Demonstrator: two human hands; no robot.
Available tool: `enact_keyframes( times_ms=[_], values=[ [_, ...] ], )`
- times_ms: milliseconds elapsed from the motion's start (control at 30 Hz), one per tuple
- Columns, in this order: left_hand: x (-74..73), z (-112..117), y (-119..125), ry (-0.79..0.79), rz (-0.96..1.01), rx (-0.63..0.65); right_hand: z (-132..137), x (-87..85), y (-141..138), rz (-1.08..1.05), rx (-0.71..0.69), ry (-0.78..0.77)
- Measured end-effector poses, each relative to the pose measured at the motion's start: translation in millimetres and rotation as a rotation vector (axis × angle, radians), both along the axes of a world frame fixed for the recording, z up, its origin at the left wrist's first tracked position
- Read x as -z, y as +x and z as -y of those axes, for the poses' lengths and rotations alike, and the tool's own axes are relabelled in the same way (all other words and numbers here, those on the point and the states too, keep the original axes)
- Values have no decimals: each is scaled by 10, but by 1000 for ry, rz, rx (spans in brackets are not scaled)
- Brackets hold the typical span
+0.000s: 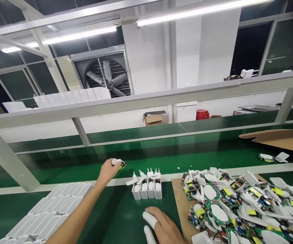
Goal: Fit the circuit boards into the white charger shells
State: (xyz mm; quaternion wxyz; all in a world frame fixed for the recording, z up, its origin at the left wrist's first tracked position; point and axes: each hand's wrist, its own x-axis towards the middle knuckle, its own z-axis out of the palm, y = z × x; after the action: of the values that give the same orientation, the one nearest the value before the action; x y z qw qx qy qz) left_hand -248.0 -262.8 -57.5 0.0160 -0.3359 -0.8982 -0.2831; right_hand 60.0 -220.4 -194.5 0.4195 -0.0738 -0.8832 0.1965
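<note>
My left hand reaches out over the green conveyor belt, its fingers closed on a small charger circuit board with a white plastic part attached. Low in the view, my right hand wears white finger cots; its fingers are apart and nothing shows in them. Between the hands stands a short row of white charger housings, with circuit boards' white parts and plug pins sticking up out of them. To the right of my right hand, a large heap of circuit boards with white plug covers lies on brown cardboard.
Rows of white housings stand at the lower left. Beyond the bench edge runs the green belt, with a loose circuit board and a cardboard sheet at right. A metal shelf rail crosses above it.
</note>
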Motion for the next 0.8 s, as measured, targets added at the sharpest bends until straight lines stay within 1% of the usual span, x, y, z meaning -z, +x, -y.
enact_keyframes(
  times_ms=[67,133,167,200,233,267,333,367,400,433,500,567,600,700,800],
  values=[
    [-216,240,160,59,-27,46,-29,-62,18,-51,53,-32],
    [-375,507,396,80,-9,153,-41,-100,16,-94,141,-143],
    [-412,632,533,77,35,241,-48,-105,8,-102,180,-210],
    [-411,741,674,60,147,366,-57,-100,-3,-105,214,-277],
    [-373,830,808,46,284,458,-71,-83,-16,-101,248,-344],
    [-302,896,925,27,432,532,-91,-55,-29,-97,282,-407],
    [-93,959,1078,-47,695,639,-142,27,-55,-95,343,-513],
    [22,960,1104,-95,769,677,-173,74,-66,-92,357,-557],
    [132,946,1097,-116,788,683,-204,119,-78,-82,352,-602],
    [231,919,1063,-105,754,653,-235,159,-91,-69,338,-648],
    [389,838,958,4,607,517,-287,213,-128,-43,317,-734],
    [515,729,872,132,479,373,-312,228,-188,-27,309,-787],
    [574,667,855,167,454,342,-311,226,-227,-25,302,-797],
    [742,471,909,252,436,326,-267,213,-343,-29,229,-804],
    [831,299,1018,265,394,274,-203,220,-399,-18,137,-808]
  ],
)
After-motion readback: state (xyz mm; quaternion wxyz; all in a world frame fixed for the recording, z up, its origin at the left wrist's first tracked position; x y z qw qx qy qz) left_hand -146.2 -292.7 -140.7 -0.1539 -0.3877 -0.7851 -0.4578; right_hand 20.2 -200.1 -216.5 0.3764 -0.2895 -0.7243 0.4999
